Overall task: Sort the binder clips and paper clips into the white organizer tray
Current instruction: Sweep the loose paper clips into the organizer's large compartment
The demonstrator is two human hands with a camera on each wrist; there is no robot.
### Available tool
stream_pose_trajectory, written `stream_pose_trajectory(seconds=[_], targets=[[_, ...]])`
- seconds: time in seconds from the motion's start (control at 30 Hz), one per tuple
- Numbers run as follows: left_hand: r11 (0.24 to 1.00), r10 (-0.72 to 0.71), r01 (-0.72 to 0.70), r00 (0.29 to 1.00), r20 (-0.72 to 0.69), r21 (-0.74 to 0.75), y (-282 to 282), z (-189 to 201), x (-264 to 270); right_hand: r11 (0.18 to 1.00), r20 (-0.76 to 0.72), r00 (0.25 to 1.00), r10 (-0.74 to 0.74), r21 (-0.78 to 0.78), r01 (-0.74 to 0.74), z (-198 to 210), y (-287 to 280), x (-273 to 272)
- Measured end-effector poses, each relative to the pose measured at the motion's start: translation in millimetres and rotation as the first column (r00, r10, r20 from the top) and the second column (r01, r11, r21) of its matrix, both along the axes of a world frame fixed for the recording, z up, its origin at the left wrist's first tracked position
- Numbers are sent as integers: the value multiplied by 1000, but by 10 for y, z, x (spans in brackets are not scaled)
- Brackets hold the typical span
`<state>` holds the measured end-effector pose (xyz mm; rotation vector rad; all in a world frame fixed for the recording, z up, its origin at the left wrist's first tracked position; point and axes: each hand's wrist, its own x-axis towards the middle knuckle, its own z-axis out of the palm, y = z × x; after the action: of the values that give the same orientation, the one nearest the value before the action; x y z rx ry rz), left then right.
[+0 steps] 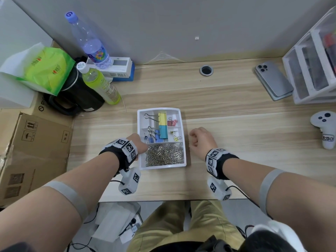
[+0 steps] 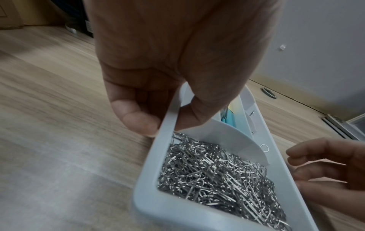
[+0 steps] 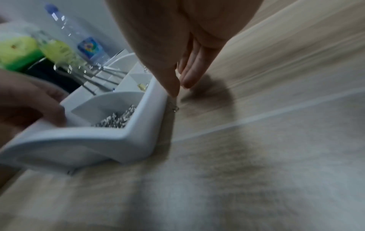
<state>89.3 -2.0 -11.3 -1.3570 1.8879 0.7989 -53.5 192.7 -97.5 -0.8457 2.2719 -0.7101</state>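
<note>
The white organizer tray [image 1: 183,142] sits mid-table. Its front compartment holds a heap of silver paper clips [image 1: 164,154] [image 2: 213,173]. The compartments behind hold large yellow [image 1: 162,118], teal [image 1: 163,131] and blue binder clips [image 1: 154,136], small pink ones [image 1: 171,121] and small yellow ones [image 1: 176,136]. My left hand [image 1: 140,144] pinches the tray's left wall [image 2: 168,125], thumb inside and finger outside. My right hand [image 1: 193,142] is beside the tray's right wall, fingers curled. Its thumb tip [image 3: 173,92] is just above a lone paper clip [image 3: 175,107] on the table; whether it holds the clip is unclear.
At the back left stand two bottles [image 1: 91,40], a black kettle [image 1: 76,99] and a green bag [image 1: 45,68]. A cardboard box [image 1: 34,153] is at the left edge. On the right are a phone [image 1: 274,80], a drawer unit [image 1: 312,59] and a white controller [image 1: 325,130].
</note>
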Motion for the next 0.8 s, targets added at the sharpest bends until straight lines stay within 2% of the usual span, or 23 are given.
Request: stream_pose_trajectory(seconds=[0.1, 0.2, 0.43, 0.5, 0.6, 0.67, 0.73, 0.8], targets=[[1000, 12, -12, 1000, -3, 11, -1, 0, -7, 1000, 63, 998, -17, -21, 18, -47, -26, 122], [1000, 21, -21, 1000, 0, 14, -6, -13, -13, 999, 64, 997, -33, -19, 34, -72, -75, 218], [1000, 18, -18, 1000, 3, 21, -1, -3, -25, 997, 16, 997, 75, 16, -75, -39, -53, 103], [1000, 17, -17, 1000, 10, 25, -13, -12, -27, 1000, 16, 1000, 11, -20, -10, 10, -28, -4], [999, 17, -17, 1000, 14, 28, -34, -15, -26, 971, 204, 964, -170, -130, 199, 103, -82, -132], [999, 16, -17, 1000, 20, 36, -39, -8, -25, 949, 320, 924, -209, -162, 271, 169, -166, -142], [999, 10, -11, 1000, 27, 43, -41, -20, -25, 964, 422, 896, -141, -149, 221, 210, -239, -90], [999, 5, -7, 1000, 25, 46, -45, -21, -32, 987, 503, 863, -32, -118, 106, 242, -287, 12]])
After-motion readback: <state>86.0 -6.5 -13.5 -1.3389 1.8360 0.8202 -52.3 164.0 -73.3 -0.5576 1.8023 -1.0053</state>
